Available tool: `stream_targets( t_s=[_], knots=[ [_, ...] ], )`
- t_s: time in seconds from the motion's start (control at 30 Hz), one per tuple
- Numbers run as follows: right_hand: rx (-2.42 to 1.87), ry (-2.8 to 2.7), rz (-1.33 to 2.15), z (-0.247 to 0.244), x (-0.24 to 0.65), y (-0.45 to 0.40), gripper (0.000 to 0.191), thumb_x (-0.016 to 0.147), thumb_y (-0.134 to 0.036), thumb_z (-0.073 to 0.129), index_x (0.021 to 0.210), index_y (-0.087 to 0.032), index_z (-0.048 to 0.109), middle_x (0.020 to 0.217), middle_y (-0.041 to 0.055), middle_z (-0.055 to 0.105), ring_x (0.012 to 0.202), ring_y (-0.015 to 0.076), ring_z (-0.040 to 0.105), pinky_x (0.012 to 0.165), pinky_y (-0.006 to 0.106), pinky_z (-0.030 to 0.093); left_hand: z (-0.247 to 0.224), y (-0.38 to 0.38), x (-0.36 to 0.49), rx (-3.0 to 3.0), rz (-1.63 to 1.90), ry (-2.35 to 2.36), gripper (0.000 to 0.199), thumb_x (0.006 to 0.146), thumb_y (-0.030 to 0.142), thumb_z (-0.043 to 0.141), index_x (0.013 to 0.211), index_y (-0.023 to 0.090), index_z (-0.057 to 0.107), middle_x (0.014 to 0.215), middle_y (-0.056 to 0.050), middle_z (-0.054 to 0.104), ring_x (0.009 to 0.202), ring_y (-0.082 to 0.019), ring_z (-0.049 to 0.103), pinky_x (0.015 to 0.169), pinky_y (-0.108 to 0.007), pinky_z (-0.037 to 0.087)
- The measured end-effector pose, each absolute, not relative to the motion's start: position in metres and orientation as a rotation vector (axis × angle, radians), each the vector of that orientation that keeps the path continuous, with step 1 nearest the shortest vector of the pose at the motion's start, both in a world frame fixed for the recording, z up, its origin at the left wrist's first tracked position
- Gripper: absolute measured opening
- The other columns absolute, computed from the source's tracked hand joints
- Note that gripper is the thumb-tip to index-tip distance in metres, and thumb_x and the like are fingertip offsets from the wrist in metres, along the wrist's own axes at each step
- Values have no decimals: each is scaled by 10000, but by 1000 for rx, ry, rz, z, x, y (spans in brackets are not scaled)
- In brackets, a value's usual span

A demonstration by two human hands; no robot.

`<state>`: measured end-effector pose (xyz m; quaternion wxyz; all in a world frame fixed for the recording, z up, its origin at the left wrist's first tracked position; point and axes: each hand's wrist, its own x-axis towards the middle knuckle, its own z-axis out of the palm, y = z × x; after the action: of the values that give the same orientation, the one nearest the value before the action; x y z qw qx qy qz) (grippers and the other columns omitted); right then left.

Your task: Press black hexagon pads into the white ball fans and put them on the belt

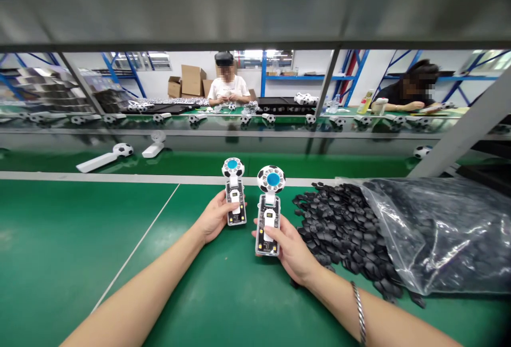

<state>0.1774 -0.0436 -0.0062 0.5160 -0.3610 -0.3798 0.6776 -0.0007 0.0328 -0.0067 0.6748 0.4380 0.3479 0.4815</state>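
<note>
My left hand (216,217) is closed round a device with a soccer-ball head (233,167), a blue centre and a clear-fronted handle showing a dark circuit board. A similar device (271,180), looking larger, is held upright in my right hand (293,246). Each thumb lies on the white part in the middle of its handle. The two devices are side by side and apart, above the green table (191,294). Just right of my right hand is a heap of small black pieces (351,224).
A clear plastic bag (447,235) lies at the right, by the heap. Beyond the table edge, white ball-headed devices (99,160) lie on a green belt (191,162). A metal shelf (255,14) crosses overhead. Two people (228,89) sit across the line.
</note>
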Motion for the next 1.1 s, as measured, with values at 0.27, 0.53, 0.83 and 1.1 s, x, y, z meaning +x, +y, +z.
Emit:
stream_targets(
  t_s=[0.27,0.53,0.83,1.1],
  knots=[
    [-838,-921,1631,-8,177,-43,347,743,-288,625,1043,-203,472,1048,59,556,913,224,564,610,328,518,-7,32,-2,1055,1022,718,453,673,133,682,1090,187,513,1014,-68,603,950,-216,569,811,-368,458],
    [-826,-904,1657,-7,177,-44,362,760,-267,607,1096,-215,482,1060,47,562,950,209,551,656,305,510,-6,31,-1,1079,989,700,457,694,149,670,1117,195,501,993,-61,603,965,-215,560,830,-363,442],
    [-817,-904,1666,-7,177,-43,368,756,-279,612,1092,-206,481,962,38,569,851,193,562,594,311,518,-8,32,-3,1087,970,692,450,695,161,672,1114,189,510,976,-61,610,947,-209,565,841,-370,434],
    [-814,-910,1681,-5,177,-44,353,760,-273,602,1081,-194,478,855,32,592,781,174,566,577,302,514,-8,32,-2,1087,959,709,418,708,173,664,1102,194,523,982,-65,611,971,-222,560,843,-383,430]
  ],
)
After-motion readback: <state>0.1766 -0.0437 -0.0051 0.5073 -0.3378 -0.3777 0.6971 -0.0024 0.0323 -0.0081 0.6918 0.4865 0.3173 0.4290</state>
